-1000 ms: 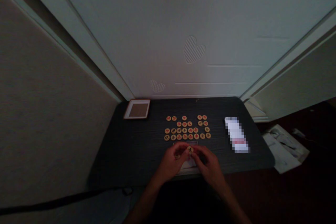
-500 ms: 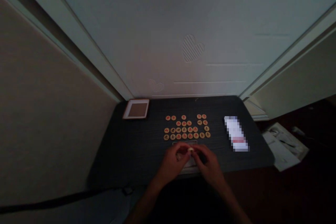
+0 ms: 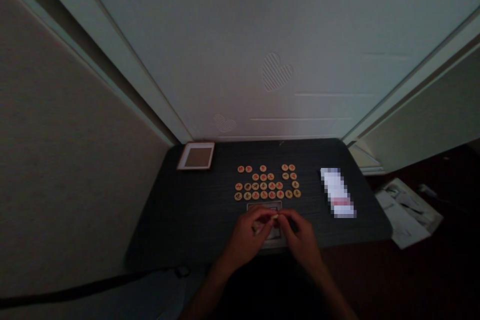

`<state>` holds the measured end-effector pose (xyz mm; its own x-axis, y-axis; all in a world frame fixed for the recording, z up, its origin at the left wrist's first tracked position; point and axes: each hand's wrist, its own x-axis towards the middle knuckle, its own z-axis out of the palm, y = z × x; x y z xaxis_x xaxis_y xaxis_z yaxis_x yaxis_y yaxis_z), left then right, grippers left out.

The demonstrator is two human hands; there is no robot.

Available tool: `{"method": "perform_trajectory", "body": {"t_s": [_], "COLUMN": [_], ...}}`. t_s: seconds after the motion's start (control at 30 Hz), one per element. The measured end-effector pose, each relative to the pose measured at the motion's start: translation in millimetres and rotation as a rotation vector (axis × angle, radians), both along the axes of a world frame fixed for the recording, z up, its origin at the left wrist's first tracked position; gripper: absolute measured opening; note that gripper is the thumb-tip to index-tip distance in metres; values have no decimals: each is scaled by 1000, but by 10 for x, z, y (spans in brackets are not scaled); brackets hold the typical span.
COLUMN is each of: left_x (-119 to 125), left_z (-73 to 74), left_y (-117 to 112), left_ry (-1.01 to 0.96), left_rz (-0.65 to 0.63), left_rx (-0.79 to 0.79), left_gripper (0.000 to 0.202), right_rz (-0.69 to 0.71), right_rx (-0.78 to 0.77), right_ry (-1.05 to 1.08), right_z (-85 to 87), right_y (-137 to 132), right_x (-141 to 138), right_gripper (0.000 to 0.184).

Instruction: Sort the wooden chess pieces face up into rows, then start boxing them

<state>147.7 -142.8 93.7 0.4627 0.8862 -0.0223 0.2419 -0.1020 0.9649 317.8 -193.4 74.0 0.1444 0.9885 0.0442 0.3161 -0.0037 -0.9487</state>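
Close to the front edge of the dark table, my left hand [image 3: 247,234] and my right hand [image 3: 300,230] meet at the fingertips. Pinched between both is a small pale xiangqi piece [image 3: 276,216], mostly covered by fingers. Below them lies a shallow light-rimmed box [image 3: 275,203], largely hidden by my hands; something pale shows by my left palm, too dim to make out. Just beyond the box, round xiangqi pieces [image 3: 263,194] with red or black characters lie flat in several rows with gaps.
A square tray-like lid [image 3: 181,160] sits at the table's back left. At the right lies a blurred-out phone-like object [image 3: 337,194]. An open white box [image 3: 408,212] stands on the floor to the right. A white panel with embossed hearts [image 3: 276,71] rises behind the table [image 3: 161,220].
My fingertips have shifted slightly right with the piece, which now appears tilted more edge-on. More of the box's far rim shows. The rows of pieces stay put.
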Motion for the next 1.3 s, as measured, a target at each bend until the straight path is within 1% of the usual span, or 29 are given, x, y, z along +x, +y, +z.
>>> {"method": "perform_trajectory", "body": {"t_s": [0.17,0.3,0.4,0.5,0.67,0.73,0.87,0.97,1.13,1.23,1.3], "left_x": [27,29,14,-18,-81,-93,-124,-202,-437,-547,-578], "left_z": [16,-17,-39,-27,24,21,-19,-64,-166,-222,-253], "left_y": [-10,9,31,54,87,91,87,87,80,41,-3], "left_ry": [4,37,50,51,53,58,96,119,210,276,315], "left_rz": [12,40,36,13,-89,-79,-31,-14,90,88,71], "left_rx": [-6,-13,-9,-15,-4,10,32,51,70,61,50], "left_gripper": [21,22,22,22,27,26,24,20,20,22,23], "right_rz": [-23,-29,-19,-25,-39,-26,52,120,122,140,162], "right_rx": [-14,-26,-13,-5,-13,-24,-43,-19,5,-15,-44], "right_ry": [4,26,41,49,64,62,41,27,5,13,-3], "right_z": [-9,-9,-14,-28,-50,-45,-25,-22,-42,-67,-87], "right_y": [5,12,17,21,38,53,95,121,121,91,64], "right_x": [20,5,-8,-14,-24,-28,-28,-27,-53,-79,-94], "right_gripper": [25,22,23,23,22,22,19,17,14,13,13]}}
